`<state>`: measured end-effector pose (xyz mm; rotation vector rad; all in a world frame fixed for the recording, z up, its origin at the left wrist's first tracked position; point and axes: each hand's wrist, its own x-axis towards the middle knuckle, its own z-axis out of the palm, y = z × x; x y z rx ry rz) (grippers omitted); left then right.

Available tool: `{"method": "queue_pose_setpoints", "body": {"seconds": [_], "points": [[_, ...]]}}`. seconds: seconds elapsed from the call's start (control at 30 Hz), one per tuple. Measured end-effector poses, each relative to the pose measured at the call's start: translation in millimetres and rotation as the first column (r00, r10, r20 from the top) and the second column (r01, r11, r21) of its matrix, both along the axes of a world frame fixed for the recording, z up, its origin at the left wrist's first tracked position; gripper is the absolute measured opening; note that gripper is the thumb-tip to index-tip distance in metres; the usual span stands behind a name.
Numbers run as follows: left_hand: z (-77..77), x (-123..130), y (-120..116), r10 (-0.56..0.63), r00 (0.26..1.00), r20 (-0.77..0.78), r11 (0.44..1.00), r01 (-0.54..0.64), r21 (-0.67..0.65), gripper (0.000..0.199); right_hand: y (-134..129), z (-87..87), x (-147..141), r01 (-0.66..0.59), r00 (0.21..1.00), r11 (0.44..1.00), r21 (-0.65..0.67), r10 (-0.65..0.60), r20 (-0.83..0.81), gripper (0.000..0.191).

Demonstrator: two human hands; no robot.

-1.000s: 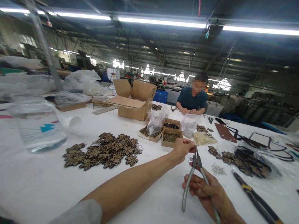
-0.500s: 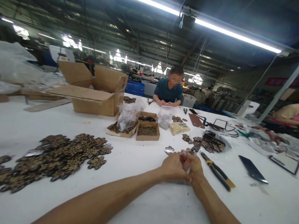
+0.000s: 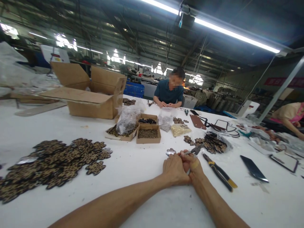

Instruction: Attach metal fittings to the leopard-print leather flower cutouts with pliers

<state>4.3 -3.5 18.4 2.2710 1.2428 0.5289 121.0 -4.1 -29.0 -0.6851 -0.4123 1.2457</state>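
While my left grip [image 3: 174, 169] curls against my right grip [image 3: 194, 166], the right is wrapped around one pair of metal pliers [image 3: 197, 149]; whether the left has hold of anything, I cannot tell. Just beyond lies one silvery flower-shaped piece [image 3: 170, 152]. To the right, one pair of black-and-yellow pliers [image 3: 212, 164] rests on the bench [image 3: 154, 212]. At left, patterned patches [image 3: 59, 163] overlap too much to count; many lie loose, and which are finished, I cannot judge. Farther off stand three small boxes [image 3: 148, 140], one large carton [image 3: 91, 107] and, beyond, one co-worker [image 3: 168, 91] sits opposite.
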Motion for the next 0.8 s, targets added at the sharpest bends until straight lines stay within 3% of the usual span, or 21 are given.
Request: {"method": "queue_pose_setpoints", "body": {"seconds": [0.27,0.8], "points": [[-7.3,-0.5,3.7,-0.023,0.996,-0.087,0.999,0.026,0.033,0.081,5.9,-9.9,1.6,0.030,1.000,1.000,-0.006,-0.030,-0.008,0.039],[2.9,-2.3,1.3,-0.026,0.994,-0.107,0.999,0.024,-0.024,0.066,10.6,-16.4,2.0,0.078,0.997,0.997,-0.027,-0.078,0.007,0.038]]}}
